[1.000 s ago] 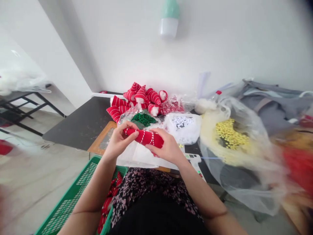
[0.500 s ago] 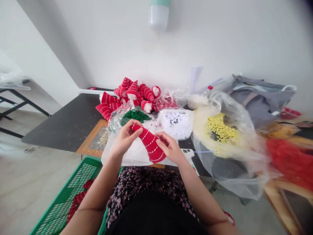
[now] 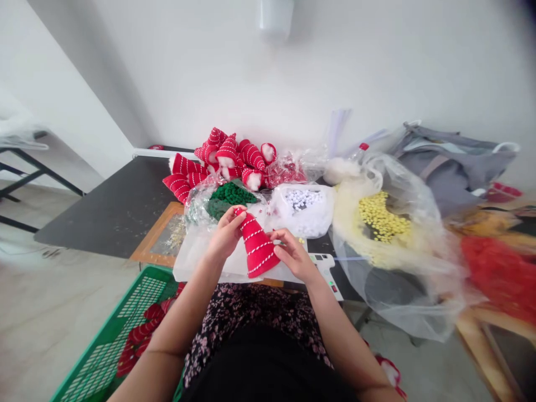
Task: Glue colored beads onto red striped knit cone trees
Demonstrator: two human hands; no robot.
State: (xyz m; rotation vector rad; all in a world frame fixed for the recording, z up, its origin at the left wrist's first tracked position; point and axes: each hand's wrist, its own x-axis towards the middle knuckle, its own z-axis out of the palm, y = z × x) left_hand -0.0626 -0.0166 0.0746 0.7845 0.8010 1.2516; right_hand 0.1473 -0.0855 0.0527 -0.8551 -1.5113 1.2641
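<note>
A red felt cone (image 3: 257, 245) with white twisted cord spiralling round it is held over the white sheet (image 3: 196, 251), narrow tip up and to the left. My left hand (image 3: 226, 234) pinches the cone at its tip. At the cone's right side, the fingertips and thumb of my right hand (image 3: 295, 257) rest against its edge, in a looser hold. Behind the hands lie bags of small pom-poms: green pom-poms (image 3: 232, 194), white pom-poms (image 3: 302, 199) and yellow pom-poms (image 3: 383, 216).
Several stuffed red cones (image 3: 228, 152) are heaped against the wall. A wooden-framed board (image 3: 157, 237) lies on the black table (image 3: 104, 206). The green basket (image 3: 109, 329) at lower left holds red pieces. A grey bag (image 3: 452, 167) stands at right.
The cone has turned more upright, its wide end swinging left. My left hand has shifted slightly right with the tip, and my right hand's fingers have loosened along the edge.
</note>
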